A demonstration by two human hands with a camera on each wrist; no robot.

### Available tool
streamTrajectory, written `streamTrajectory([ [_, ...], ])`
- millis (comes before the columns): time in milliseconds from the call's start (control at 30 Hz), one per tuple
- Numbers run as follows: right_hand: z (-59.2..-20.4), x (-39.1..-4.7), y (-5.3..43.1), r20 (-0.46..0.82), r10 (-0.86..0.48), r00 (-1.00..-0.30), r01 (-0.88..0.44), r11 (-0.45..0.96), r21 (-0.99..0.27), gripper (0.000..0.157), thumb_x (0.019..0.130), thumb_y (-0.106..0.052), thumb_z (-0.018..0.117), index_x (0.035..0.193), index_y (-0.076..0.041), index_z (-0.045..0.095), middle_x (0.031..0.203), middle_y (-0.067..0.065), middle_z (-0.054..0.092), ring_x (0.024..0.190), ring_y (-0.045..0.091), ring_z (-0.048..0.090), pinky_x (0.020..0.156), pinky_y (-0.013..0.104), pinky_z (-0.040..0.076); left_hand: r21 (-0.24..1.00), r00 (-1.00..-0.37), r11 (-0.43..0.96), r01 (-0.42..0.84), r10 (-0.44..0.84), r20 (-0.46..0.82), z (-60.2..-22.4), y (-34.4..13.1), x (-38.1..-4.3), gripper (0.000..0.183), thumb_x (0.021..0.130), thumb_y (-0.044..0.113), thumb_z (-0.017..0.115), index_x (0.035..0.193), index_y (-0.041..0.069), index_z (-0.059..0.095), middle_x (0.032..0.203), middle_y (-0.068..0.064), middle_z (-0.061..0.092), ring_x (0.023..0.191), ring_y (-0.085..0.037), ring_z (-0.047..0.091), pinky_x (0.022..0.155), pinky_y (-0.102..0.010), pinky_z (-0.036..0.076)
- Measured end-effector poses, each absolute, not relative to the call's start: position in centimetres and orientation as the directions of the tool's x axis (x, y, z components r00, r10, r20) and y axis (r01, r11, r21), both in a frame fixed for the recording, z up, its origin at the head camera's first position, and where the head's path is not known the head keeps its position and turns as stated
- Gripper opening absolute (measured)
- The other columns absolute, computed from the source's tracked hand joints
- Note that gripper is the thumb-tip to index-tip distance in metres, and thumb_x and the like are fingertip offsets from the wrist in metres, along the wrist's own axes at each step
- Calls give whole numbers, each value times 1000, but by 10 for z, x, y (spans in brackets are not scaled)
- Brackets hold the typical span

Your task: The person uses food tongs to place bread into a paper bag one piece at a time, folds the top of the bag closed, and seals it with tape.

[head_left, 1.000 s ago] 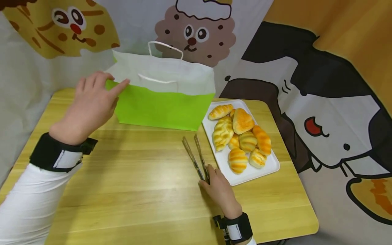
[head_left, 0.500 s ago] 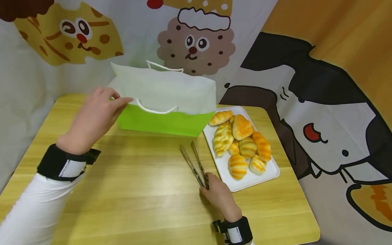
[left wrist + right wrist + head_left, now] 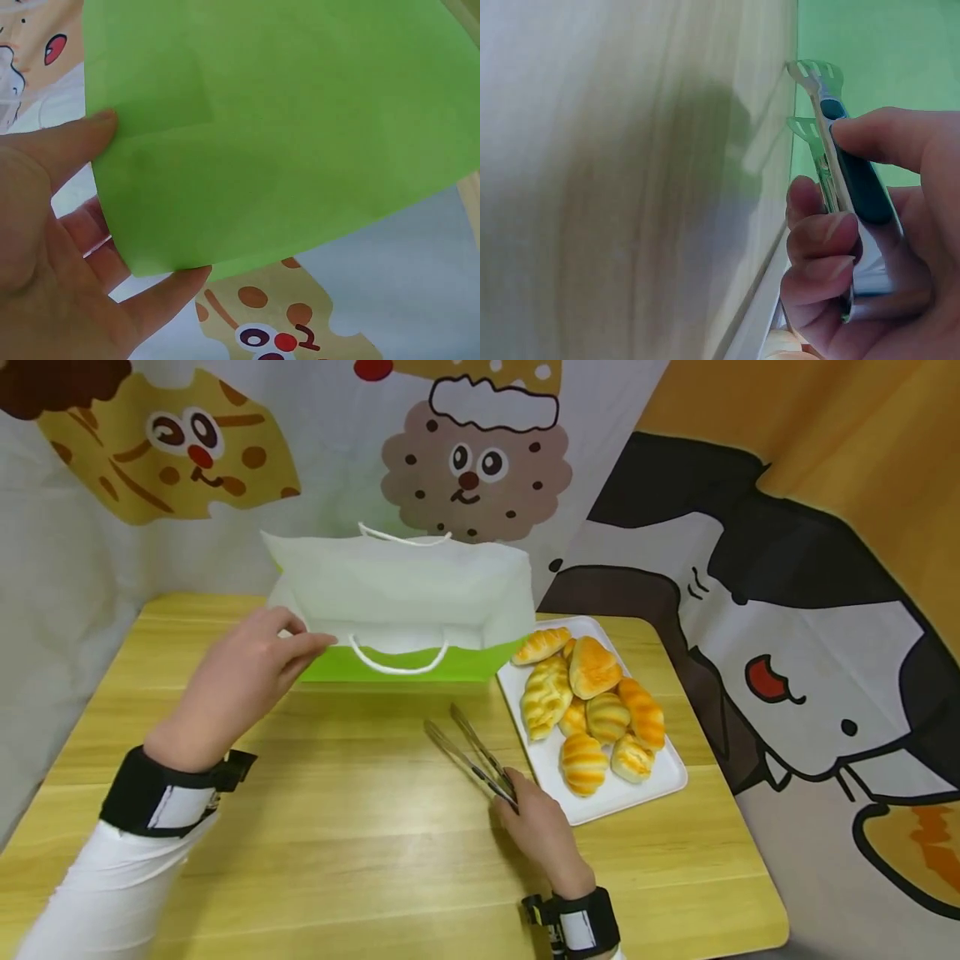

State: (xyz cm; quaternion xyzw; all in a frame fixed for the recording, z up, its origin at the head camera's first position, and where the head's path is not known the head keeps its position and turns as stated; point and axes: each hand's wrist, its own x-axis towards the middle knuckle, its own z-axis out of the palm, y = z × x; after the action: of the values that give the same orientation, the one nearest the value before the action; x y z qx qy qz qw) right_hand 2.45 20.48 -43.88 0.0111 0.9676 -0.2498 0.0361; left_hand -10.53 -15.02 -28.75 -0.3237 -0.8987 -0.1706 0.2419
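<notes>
A green paper bag (image 3: 405,667) with a white inside and white rope handles stands at the back of the table, its mouth tipped toward me. With thumb and fingers my left hand (image 3: 238,685) pinches the bag's near left corner at the rim; in the left wrist view the green bag wall (image 3: 285,135) lies between them. My right hand (image 3: 542,831) grips metal tongs (image 3: 471,758), whose tips are apart with nothing between them. The right wrist view shows dark grips on the tongs (image 3: 862,180) and slotted ends.
To the right, a white tray (image 3: 630,795) carries several bread rolls (image 3: 546,697), close beside the bag and the tongs. A wooden table (image 3: 337,860) lies under everything. Behind it hangs a cartoon-printed cloth (image 3: 337,468).
My left hand has lowered the bag's near rim toward me, so its inside now shows widely. The near handle has flopped forward. The tongs have swung slightly left in my right hand.
</notes>
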Motion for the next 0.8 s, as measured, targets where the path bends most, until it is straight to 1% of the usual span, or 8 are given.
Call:
streamTrajectory([
  [133, -438, 24, 208, -49, 9, -999, 32, 879, -476, 45, 98, -32, 64, 136, -8, 58, 119, 13, 71, 101, 31, 70, 80, 46, 56, 147, -653, 711, 688, 517, 554, -293, -144, -95, 26, 81, 6, 80, 107, 8, 78, 91, -13, 65, 82, -32, 59, 68, -43, 51],
  [233, -438, 23, 211, -41, 3, -999, 22, 877, -480, 44, 98, -32, 65, 135, -9, 59, 105, 9, 72, 88, 25, 68, 71, 40, 54, 163, -673, 723, 671, 501, 545, -296, -141, -86, 26, 82, 7, 79, 108, 10, 78, 94, -11, 69, 87, -31, 62, 73, -45, 52],
  [300, -438, 22, 212, -40, 0, -999, 19, 873, -488, 43, 97, -32, 66, 134, -10, 60, 93, 6, 70, 79, 21, 63, 66, 36, 49, 172, -689, 740, 650, 479, 544, -298, -139, -81, 25, 84, 8, 78, 109, 10, 78, 94, -10, 71, 89, -31, 63, 74, -45, 53],
  [367, -438, 23, 215, -39, 8, -999, 25, 873, -486, 43, 97, -33, 66, 133, -11, 61, 89, 5, 68, 76, 18, 60, 65, 34, 47, 183, -702, 754, 631, 455, 548, -300, -137, -78, 24, 85, 9, 78, 109, 10, 78, 92, -10, 72, 89, -30, 63, 73, -44, 53],
  [467, -437, 25, 219, -18, 17, -1000, 23, 879, -475, 42, 96, -34, 68, 130, -11, 63, 93, 6, 71, 79, 20, 64, 67, 37, 51, 185, -701, 766, 616, 425, 572, -302, -135, -76, 21, 85, 10, 77, 106, 8, 78, 90, -11, 73, 85, -32, 65, 68, -46, 53],
  [533, -435, 25, 222, 7, 19, -1000, 14, 886, -463, 41, 95, -34, 68, 128, -11, 64, 101, 9, 74, 86, 23, 68, 71, 41, 54, 181, -698, 776, 604, 407, 589, -303, -134, -76, 16, 86, 10, 77, 101, 7, 78, 89, -11, 72, 82, -33, 66, 65, -47, 52],
  [633, -432, 23, 227, 32, 18, -999, 1, 891, -455, 42, 95, -33, 68, 128, -8, 65, 106, 14, 74, 92, 29, 71, 75, 46, 56, 177, -708, 796, 578, 382, 593, -302, -133, -76, 12, 87, 12, 76, 97, 5, 76, 90, -12, 72, 78, -35, 67, 62, -50, 52],
  [800, -425, 22, 237, 42, 24, -999, 3, 897, -442, 45, 95, -34, 68, 131, -7, 64, 114, 16, 73, 97, 33, 71, 79, 49, 57, 170, -739, 827, 536, 361, 569, -297, -135, -77, 13, 90, 15, 74, 100, 5, 75, 94, -15, 72, 68, -39, 66, 55, -53, 50],
])
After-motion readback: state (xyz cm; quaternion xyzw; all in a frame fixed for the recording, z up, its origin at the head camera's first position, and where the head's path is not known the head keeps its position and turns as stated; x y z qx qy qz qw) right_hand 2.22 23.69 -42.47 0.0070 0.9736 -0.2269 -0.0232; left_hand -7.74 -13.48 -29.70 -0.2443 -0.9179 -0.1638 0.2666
